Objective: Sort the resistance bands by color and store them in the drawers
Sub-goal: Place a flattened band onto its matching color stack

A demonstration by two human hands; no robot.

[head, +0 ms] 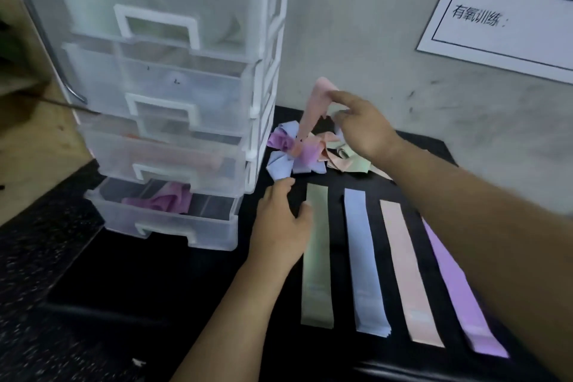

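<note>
Pinched between the fingertips of the right hand [364, 127], a pink band [313, 108] is lifted off the heap, folded over at the top like a hairpin, its long axis running nearly upright with the lower end trailing down into the tangled pile [310, 152]; the exact finger contact is blurred by motion.

At the far left stands a white-framed drawer unit [173, 96] with four translucent drawers. The upper three are closed or nearly so, and their contents are only faint shapes through the cloudy plastic, with a pinkish mass dimly visible in the third. The bottom drawer [167, 220] is pulled out and holds crumpled purple bands [164, 200].

Just right of the unit, the left hand [280, 226] hovers with fingers loosely spread and nothing in it, its thumb tip at or just beside the top of the flat green band [317, 254]; I cannot tell whether they touch.

Beyond it the pile mixes blue, purple, pink and green bands, partly hidden behind the right hand.

On the black mat [338, 260], four bands lie flat side by side, long axes running away from the person and fanning slightly: green, then blue band [366, 260], peach band [406, 270], and purple strip [455, 288], whose far end is covered by the right forearm.

A white wall poster [508, 6] at upper right is cut off by the frame edge.
</note>
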